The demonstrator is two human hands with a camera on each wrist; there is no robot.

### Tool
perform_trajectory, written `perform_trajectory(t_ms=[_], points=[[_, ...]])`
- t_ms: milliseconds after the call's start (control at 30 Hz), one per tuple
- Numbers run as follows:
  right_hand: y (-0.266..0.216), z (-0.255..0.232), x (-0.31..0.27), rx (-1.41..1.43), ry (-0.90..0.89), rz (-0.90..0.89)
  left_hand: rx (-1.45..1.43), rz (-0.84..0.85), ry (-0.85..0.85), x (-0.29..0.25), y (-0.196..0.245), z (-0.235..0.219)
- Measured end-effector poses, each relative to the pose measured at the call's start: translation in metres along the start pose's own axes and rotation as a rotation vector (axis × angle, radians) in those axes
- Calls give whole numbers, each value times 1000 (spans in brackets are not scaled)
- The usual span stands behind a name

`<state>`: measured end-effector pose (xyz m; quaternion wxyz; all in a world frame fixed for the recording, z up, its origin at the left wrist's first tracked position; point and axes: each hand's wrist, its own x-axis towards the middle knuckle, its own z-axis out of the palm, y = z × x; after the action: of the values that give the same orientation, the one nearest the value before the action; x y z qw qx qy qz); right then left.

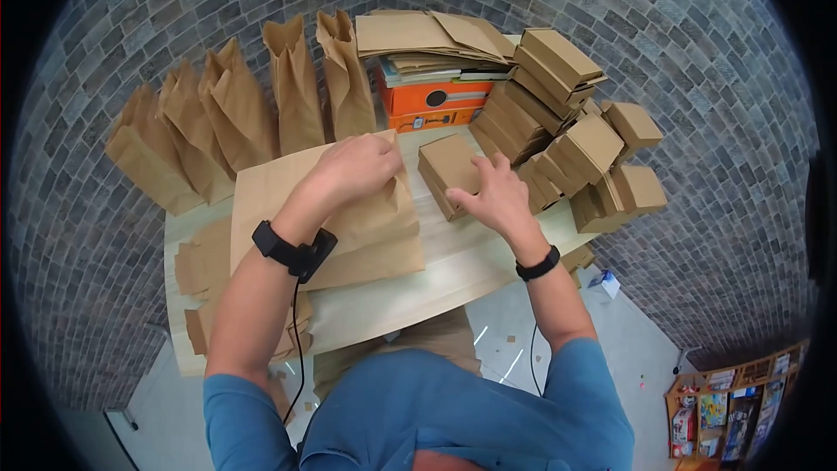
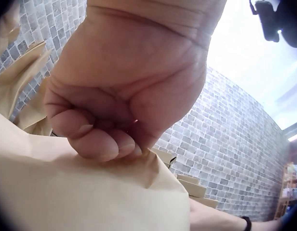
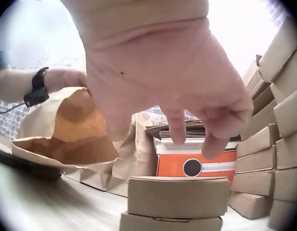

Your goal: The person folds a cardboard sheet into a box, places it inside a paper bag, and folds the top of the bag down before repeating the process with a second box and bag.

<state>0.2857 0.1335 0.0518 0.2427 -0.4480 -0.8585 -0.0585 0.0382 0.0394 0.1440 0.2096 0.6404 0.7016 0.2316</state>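
A large brown paper bag (image 1: 340,218) lies on its side, its mouth (image 3: 76,144) gaping toward the right wrist view. My left hand (image 1: 357,170) grips the bag's upper edge with curled fingers; in the left wrist view the fingers (image 2: 98,144) pinch the paper. Two small cardboard boxes, one on the other, stand right of the bag; the upper one (image 1: 453,166) shows its flat top. Over them hovers my right hand (image 1: 501,201), fingers spread and holding nothing. In the right wrist view that hand (image 3: 172,86) is above the upper box (image 3: 177,196), with a gap between.
Several upright paper bags (image 1: 235,105) line the table's back left. An orange box (image 1: 432,98) under flat cardboard (image 1: 418,33) stands at the back. Stacked small boxes (image 1: 584,144) fill the right side. Flat brown pieces (image 1: 205,262) lie at the left of the table (image 1: 384,305).
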Motion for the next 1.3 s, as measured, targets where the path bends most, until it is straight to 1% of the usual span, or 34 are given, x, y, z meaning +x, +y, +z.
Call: perform_trajectory(t_ms=[67, 100, 167, 300, 367, 400, 467, 500, 567, 600, 667, 700, 767, 800, 867, 900, 967, 1000, 1067, 1100, 1133, 1200, 1300], points=[[-8, -3, 11, 69, -395, 209, 32, -3, -29, 0, -2, 2], [-9, -2, 14, 63, -398, 207, 26, -3, -28, 1, -3, 3], [-11, -1, 16, 125, -499, 270, 33, 14, -33, 0, -2, 3], [-5, 7, 14, 122, -482, 310, -40, 14, 0, 0, -3, 2], [10, 2, 9, 316, -402, 289, -19, -6, -44, 3, -6, 0], [18, -5, 7, 314, -404, 287, -22, -8, -42, 5, -7, -1], [29, -31, 1, 505, -359, 32, -24, -3, -56, 4, -9, 0], [28, -43, 2, 503, -363, 32, -28, -5, -57, 4, -9, -1], [24, -68, 3, 468, -498, -169, -36, 46, -36, 5, -10, -2], [21, -73, 4, 468, -501, -167, -37, 46, -39, 5, -11, -2], [12, -77, 8, 365, -594, -283, -23, 59, -61, 6, -13, -3], [7, -74, 11, 365, -594, -284, -24, 58, -60, 6, -13, -2], [-7, -64, 19, 311, -620, -415, -89, 82, -98, 5, -15, 1], [-19, -59, 23, 314, -622, -413, -88, 80, -101, 3, -14, 3], [-39, -52, 31, 994, -785, -318, -155, 103, -109, 2, -9, 3], [-38, -49, 36, 1000, -777, -318, -146, 105, -111, 2, -8, 1], [-33, -33, 42, 921, -668, -107, -81, 89, -80, 2, -9, -4], [-23, -24, 40, 920, -668, -108, -80, 89, -79, 1, -8, -5], [0, -10, 31, 278, -352, -78, -93, 56, -83, -2, -5, -7], [3, -6, 24, 112, -440, 41, -94, 59, -82, -2, -5, -6], [3, -4, 17, 110, -439, 44, -63, 63, -85, -3, -5, -5], [-1, 3, 4, 88, -542, 176, -33, 69, -94, -1, -5, -2], [-7, 16, -3, 77, -607, 238, -25, 75, -91, -1, -6, 5]])
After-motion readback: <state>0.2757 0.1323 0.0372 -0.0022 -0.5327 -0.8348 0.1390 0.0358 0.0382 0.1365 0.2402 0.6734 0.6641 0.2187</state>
